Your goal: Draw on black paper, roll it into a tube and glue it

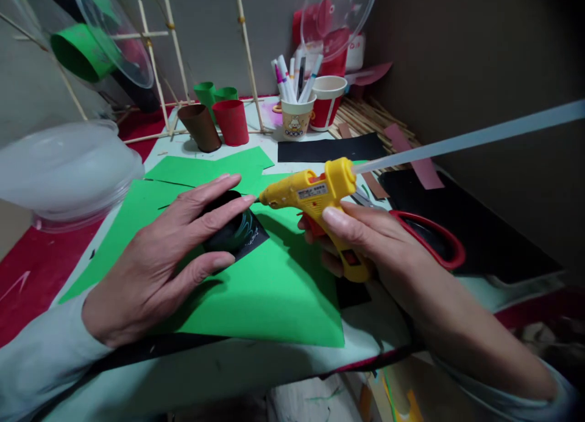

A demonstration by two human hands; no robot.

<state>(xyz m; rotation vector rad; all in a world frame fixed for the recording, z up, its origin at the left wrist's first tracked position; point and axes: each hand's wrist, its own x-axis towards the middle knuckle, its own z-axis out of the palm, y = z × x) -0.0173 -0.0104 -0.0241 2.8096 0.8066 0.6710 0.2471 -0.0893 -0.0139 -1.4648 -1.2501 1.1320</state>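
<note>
In my right hand [361,233] is a yellow hot glue gun [320,193], gripped by its handle with fingers near the red trigger. A long translucent glue stick [466,138] sticks out of its back. The nozzle points left, close to my left index fingertip; whether they touch I cannot tell. My left hand [178,245] is curved around a short black tube [223,233], partly hidden by the fingers. Under the tube lies a piece of black paper [253,239] with light squiggles of glue. Both rest on a green sheet [274,306].
Red-handled scissors [450,245] lie by my right wrist, next to black sheets [493,227]. Behind stand a cup of markers [297,120], a red-and-white cup [326,102] and several coloured paper tubes [231,123]. A wooden stick frame [244,50] rises at the back; clear plastic lids [68,166] sit left.
</note>
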